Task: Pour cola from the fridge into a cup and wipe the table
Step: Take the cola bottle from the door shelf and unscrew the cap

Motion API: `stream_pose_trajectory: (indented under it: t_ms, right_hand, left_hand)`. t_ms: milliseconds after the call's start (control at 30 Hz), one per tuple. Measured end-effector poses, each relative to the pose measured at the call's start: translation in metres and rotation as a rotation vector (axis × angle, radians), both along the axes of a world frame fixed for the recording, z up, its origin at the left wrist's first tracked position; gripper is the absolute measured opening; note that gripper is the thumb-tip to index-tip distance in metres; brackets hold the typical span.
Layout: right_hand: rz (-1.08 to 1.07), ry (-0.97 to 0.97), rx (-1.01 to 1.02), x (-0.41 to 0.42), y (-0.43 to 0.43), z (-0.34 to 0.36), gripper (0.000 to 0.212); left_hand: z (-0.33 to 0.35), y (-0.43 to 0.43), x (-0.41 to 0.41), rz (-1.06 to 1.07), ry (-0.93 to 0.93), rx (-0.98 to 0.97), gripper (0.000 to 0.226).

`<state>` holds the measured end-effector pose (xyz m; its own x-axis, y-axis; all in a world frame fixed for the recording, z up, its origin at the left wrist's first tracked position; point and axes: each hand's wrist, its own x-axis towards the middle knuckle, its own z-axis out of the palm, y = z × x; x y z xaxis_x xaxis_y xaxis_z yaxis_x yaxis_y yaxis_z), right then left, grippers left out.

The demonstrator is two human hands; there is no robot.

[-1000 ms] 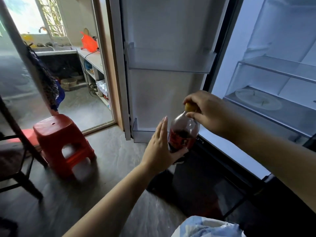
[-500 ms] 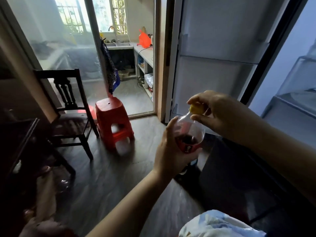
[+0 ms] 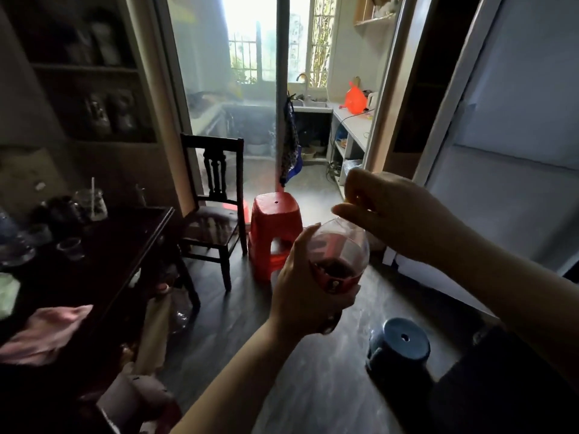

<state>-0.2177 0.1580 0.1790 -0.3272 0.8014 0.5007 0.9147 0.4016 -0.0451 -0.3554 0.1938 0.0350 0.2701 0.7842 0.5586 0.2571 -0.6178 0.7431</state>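
Note:
The cola bottle (image 3: 340, 258) is clear plastic with a red label and a little dark cola in it, held in mid-air at the centre of the view. My left hand (image 3: 300, 289) wraps its body from the left. My right hand (image 3: 391, 211) closes over the bottle's top, hiding the yellow cap. On the dark table (image 3: 119, 242) at the left stand a small glass cup (image 3: 70, 247) and a pink cloth (image 3: 47, 330) near its front edge. The open fridge door (image 3: 507, 183) stands at the right.
A dark wooden chair (image 3: 216, 214) and a red plastic stool (image 3: 275, 227) stand beyond the table. A blue stool (image 3: 398, 343) sits on the floor by my right arm. Jars and glassware crowd the table's far left. A doorway leads to a bright kitchen.
The view has swung left from the fridge toward the table. The bottle stays in both hands, with my left hand now wrapped more fully around its body.

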Motion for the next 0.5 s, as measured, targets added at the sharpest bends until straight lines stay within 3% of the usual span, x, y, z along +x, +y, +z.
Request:
stream_pose_trajectory:
  t_ms: [333, 500]
  right_hand:
    - [0.338, -0.001, -0.091, -0.060, 0.121, 0.003, 0.032]
    - [0.210, -0.025, -0.032, -0.103, 0.165, -0.012, 0.051]
  left_hand:
    - [0.003, 0.092, -0.085, 0.062, -0.015, -0.080, 0.097]
    - [-0.009, 0.116, -0.116, 0.212, -0.076, -0.163, 0.096]
